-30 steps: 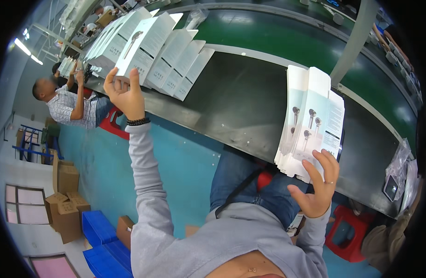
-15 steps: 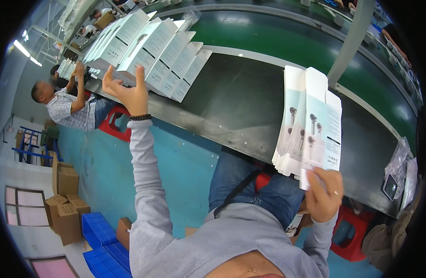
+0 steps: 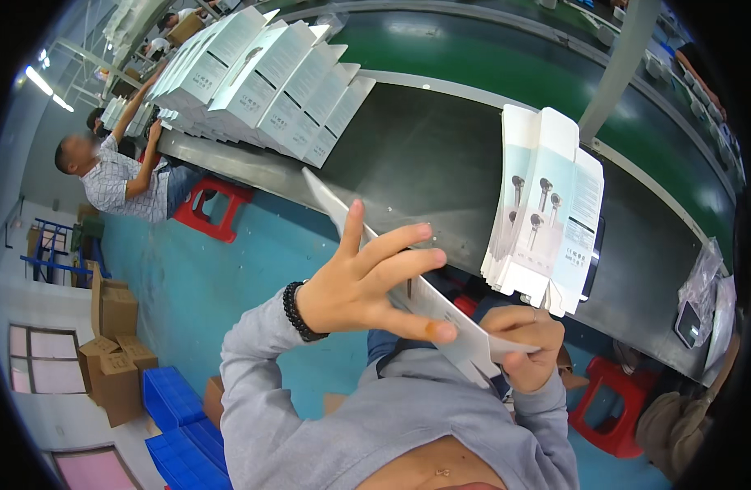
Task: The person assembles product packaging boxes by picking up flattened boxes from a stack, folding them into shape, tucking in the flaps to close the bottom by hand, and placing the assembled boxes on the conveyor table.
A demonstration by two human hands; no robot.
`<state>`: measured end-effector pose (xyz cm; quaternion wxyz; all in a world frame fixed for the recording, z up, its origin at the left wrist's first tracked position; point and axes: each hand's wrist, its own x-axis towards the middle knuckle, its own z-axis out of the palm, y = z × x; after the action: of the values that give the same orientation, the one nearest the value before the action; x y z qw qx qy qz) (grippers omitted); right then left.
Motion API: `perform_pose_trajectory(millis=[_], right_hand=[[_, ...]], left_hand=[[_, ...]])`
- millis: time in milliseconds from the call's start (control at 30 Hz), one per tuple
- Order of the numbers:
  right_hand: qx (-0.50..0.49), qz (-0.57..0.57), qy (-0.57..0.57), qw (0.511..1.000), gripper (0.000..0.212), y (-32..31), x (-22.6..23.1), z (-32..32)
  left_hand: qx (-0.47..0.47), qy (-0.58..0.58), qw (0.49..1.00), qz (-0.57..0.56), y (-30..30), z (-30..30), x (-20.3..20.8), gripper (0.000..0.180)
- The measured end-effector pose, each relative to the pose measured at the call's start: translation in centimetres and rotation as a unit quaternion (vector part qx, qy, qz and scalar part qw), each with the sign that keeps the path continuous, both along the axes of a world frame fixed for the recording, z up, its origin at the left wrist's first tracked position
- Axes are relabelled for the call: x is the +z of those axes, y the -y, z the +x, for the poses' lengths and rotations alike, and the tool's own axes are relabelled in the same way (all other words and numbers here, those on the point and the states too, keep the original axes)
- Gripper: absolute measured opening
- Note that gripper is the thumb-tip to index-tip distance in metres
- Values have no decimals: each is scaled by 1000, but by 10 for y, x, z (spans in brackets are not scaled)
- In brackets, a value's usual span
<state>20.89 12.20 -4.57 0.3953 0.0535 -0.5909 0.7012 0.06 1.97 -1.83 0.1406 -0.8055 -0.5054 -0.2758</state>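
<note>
A flattened white earphone carton slants in front of my torso, near the table's front edge. My right hand pinches it at its flap end. My left hand has its fingers spread over the carton's upper part; whether they press on it I cannot tell. On the table to the right lies a pile of flat earphone cartons, printed with pale blue panels and earphone pictures. At the far left of the table several opened-out cartons stand in a leaning block.
The dark tabletop borders a green conveyor belt. A metal post rises behind the pile. A phone lies beside plastic bags at right. Red stools stand below. A co-worker sits at far left, reaching toward cartons.
A carton has come off the right pile in my right hand and now slants before me. My left hand has moved from the left block down to this carton. The co-worker's arms have shifted.
</note>
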Motion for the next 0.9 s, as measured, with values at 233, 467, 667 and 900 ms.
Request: perform_pose_trajectory(millis=[233,467,667,900], right_hand=[[-281,283,171,901,16,-11,0,1],[-210,56,85,972,41,6,-40,-8],[-288,128,180,932,29,31,-51,-28],[-79,-48,108,990,44,27,-38,-44]], left_hand=[[31,16,989,-143,15,3,5,64],[53,303,937,-164,27,8,-24,48],[156,687,667,-243,36,40,-54,65],[-8,814,560,-155,28,61,-59,70]])
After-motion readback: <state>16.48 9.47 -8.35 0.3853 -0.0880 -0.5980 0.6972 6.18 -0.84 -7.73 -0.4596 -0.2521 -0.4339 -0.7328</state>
